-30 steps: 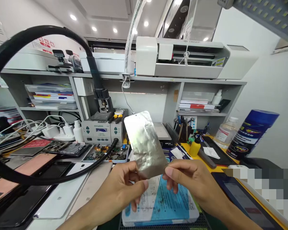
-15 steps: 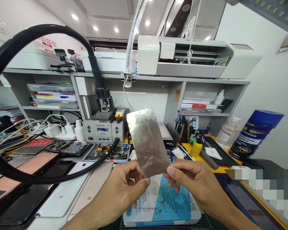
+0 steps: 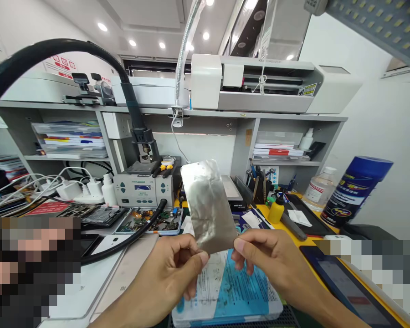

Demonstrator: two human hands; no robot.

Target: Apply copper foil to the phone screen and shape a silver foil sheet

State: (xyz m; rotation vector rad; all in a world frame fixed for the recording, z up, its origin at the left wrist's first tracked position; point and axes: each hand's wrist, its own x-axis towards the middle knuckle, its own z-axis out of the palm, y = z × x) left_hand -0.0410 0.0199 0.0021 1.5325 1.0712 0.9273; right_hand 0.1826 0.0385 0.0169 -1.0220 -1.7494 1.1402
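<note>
A thin silver foil sheet (image 3: 210,205) with rounded upper corners and a wrinkled, shiny face stands tilted in front of me. My left hand (image 3: 177,273) pinches its lower left corner between thumb and fingers. At the lower right corner, my right hand (image 3: 263,255) grips it between thumb and forefinger, the other fingers curled below. Beneath both hands lies a blue and white printed box (image 3: 232,291), stained on top, on a dark perforated mat. What is printed on the sheet's far side, if anything, is hidden.
Behind the sheet stands a grey soldering station (image 3: 141,189) with a thick black hose (image 3: 140,232) arching over the left. A tray of small parts (image 3: 150,220) and white phone covers (image 3: 85,282) lie left. A yellow bottle (image 3: 276,212), a spray can (image 3: 355,191) and a tablet (image 3: 348,273) are right.
The view has shifted slightly, and the foil sheet leans a little more, with more wrinkles showing. Both hands keep the same pinch. A blurred-out patch now covers the lower left.
</note>
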